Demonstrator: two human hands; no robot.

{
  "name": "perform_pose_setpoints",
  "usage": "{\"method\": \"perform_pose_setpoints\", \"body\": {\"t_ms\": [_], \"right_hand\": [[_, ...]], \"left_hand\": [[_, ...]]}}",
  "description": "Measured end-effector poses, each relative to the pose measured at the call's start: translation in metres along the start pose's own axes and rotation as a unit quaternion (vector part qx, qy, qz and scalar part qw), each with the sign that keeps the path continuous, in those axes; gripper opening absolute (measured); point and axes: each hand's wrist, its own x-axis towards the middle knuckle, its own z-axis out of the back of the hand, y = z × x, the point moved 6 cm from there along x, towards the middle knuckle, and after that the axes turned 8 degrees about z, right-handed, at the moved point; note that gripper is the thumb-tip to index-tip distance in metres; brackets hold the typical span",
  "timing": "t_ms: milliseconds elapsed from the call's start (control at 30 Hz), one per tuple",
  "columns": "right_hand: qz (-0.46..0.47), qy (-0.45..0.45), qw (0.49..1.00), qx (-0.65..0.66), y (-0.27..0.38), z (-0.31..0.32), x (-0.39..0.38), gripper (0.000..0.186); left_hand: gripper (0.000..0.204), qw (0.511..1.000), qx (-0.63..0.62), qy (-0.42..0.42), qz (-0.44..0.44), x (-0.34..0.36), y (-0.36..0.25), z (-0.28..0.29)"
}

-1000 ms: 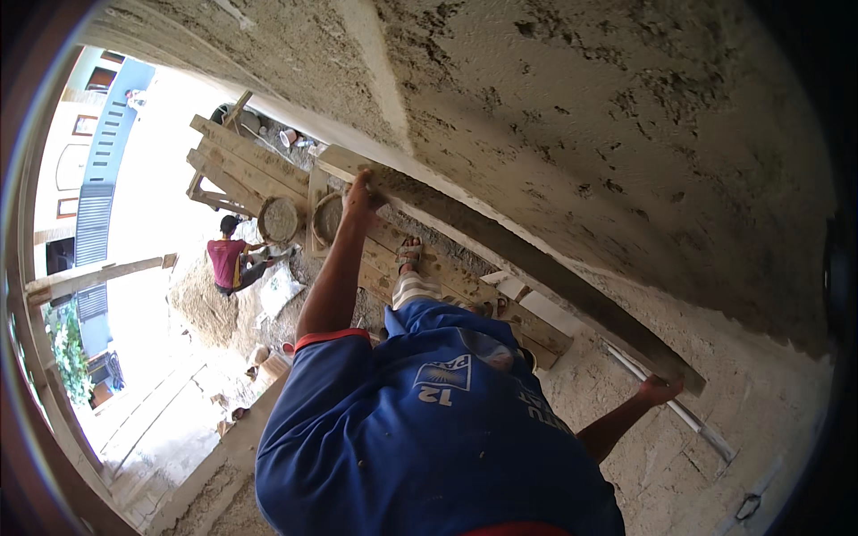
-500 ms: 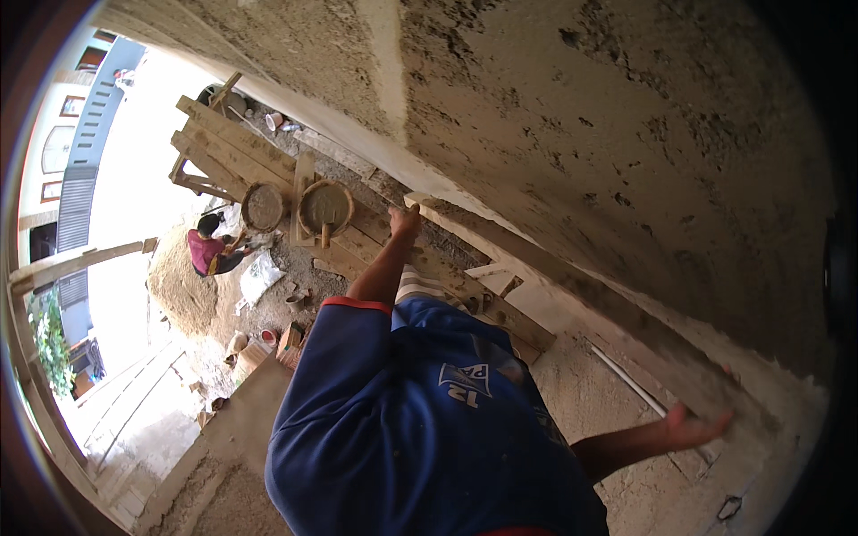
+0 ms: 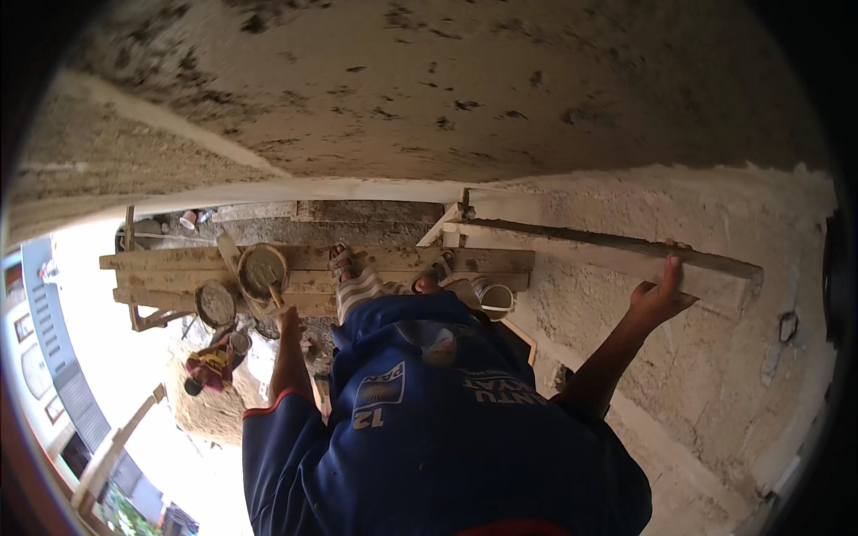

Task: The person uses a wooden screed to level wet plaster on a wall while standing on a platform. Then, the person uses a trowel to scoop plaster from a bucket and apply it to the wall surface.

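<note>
My right hand (image 3: pixel 660 297) grips a long, straight wooden plank (image 3: pixel 585 252) near its right end, fingertips showing over the upper edge. Dark wet mortar runs along that edge, and the plank slants away toward the foot of the wall. My left hand (image 3: pixel 288 323) is off the plank, with its fingers loosely apart and nothing visible in them. In the picture it lies close to the wooden handle (image 3: pixel 276 296) of a tool standing in a round tub of mortar (image 3: pixel 263 271). Whether hand and handle touch is hard to tell.
I stand on scaffold planks (image 3: pixel 393 259) beside a rough plastered wall (image 3: pixel 429 98). A second mortar tub (image 3: pixel 216 303) and a white bucket (image 3: pixel 493 298) are on or beside the planks. Below left, another person (image 3: pixel 211 368) works by a sand pile (image 3: pixel 201 415).
My left hand has let go of the plank and moved down toward the mortar tub. My right hand has closed on the plank, whose right end is lifted off the wall. My view has turned.
</note>
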Motion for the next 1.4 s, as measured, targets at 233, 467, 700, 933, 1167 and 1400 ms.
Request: {"method": "perform_pose_setpoints", "body": {"t_ms": [233, 467, 700, 933, 1167, 1400], "right_hand": [[0.021, -0.125, 0.992, -0.027, -0.052, 0.099, 0.025, 0.068], [0.021, -0.120, 0.992, -0.036, -0.158, 0.163, 0.049, 0.076], [-0.003, -0.127, 0.986, -0.110, -0.251, 0.210, 0.077, 0.072], [-0.180, -0.097, 0.899, -0.388, -0.376, 0.211, 0.122, 0.111], [-0.194, -0.014, 0.893, -0.405, -0.450, 0.194, 0.185, 0.104], [-0.203, 0.038, 0.815, -0.542, -0.487, 0.201, 0.232, 0.114]], "left_hand": [[0.044, 0.997, 0.067, 0.027, 0.018, -0.037, -0.036, -0.020], [0.040, 0.984, 0.084, 0.134, -0.078, -0.082, -0.113, -0.094], [0.047, 0.983, 0.050, 0.135, -0.115, -0.098, -0.076, -0.124], [0.035, 0.965, -0.044, 0.235, -0.108, -0.117, 0.031, -0.084], [0.055, 0.996, -0.053, 0.064, -0.037, -0.175, 0.116, -0.075], [0.045, 0.988, -0.138, 0.024, 0.063, -0.188, 0.232, -0.073]]}}
